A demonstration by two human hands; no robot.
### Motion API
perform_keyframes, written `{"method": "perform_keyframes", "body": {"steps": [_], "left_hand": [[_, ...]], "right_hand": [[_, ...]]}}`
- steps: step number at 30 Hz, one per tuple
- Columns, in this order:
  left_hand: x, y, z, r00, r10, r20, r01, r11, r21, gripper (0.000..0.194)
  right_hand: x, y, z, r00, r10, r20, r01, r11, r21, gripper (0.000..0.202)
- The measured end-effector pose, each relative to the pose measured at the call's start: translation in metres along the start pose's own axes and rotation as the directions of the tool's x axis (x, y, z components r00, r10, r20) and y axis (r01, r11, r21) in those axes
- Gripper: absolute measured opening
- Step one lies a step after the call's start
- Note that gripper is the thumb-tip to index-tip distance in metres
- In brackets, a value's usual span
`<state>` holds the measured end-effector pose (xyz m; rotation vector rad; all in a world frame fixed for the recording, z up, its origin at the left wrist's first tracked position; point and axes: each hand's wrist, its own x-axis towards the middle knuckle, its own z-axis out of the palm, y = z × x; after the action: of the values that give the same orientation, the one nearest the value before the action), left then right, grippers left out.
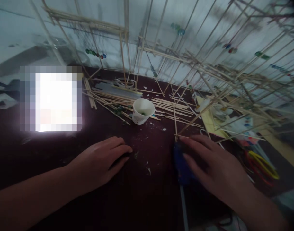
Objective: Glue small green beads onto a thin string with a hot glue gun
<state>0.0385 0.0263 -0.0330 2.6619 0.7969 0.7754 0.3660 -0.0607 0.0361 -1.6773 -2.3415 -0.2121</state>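
- The blue tool (179, 163) is right of the middle of the frame, on the dark table (147, 195) and partly covered by the right hand (214, 166). A pale rod (183, 205) runs from its lower end toward the bottom edge.
- The right hand lies over this tool, with thumb and forefinger a little spread beside its upper end; I cannot tell if the grip is closed around it.
- The left hand (103, 160), left of the centre, rests with fingers bent; nothing is seen in it, but the inside is hidden, so I cannot tell if it grips.
- In my judgement the tool is rather light, with a hard and smooth shell; it is best taken by its thick body, not by the rod, which may bend.
- The stick frame (175, 120) seems light, stiff and fragile; one lower corner comes down just beside the right fingertips, so it stands in the way of a lift there.
- The white cup (137, 118), in the middle, looks easy to tip; behind and beside it lie loose sticks (166, 104).
- At the right, yellow and red loops (263, 165), like scissors handles, are near the right wrist.
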Motion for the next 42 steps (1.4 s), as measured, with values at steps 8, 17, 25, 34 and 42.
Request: {"method": "perform_keyframes", "body": {"steps": [8,17,25,34,42], "left_hand": [[-0.004,-0.006,0.007,1.000,0.008,-0.024,-0.009,0.999,-0.036,0.022],[-0.005,-0.008,0.008,1.000,0.017,-0.012,-0.017,0.999,-0.044,0.020],[-0.002,-0.004,0.003,1.000,0.005,0.027,-0.004,0.998,-0.055,0.020],[0.000,-0.003,0.003,0.998,-0.023,0.056,0.027,0.997,-0.072,0.020],[-0.002,-0.001,0.004,0.998,-0.043,0.034,0.047,0.991,-0.128,0.021]], "right_hand": [[-0.059,0.023,0.015,0.977,0.080,0.198,-0.096,0.993,0.070,0.054],[-0.049,0.014,0.024,0.983,0.090,0.162,-0.085,0.996,-0.040,0.046],[-0.091,0.020,0.044,0.943,0.324,-0.077,-0.282,0.899,0.336,0.027],[-0.057,-0.014,0.034,0.808,0.489,0.328,-0.567,0.496,0.658,0.051],[-0.040,-0.030,0.048,0.740,0.559,0.375,-0.644,0.427,0.635,0.052]]}}
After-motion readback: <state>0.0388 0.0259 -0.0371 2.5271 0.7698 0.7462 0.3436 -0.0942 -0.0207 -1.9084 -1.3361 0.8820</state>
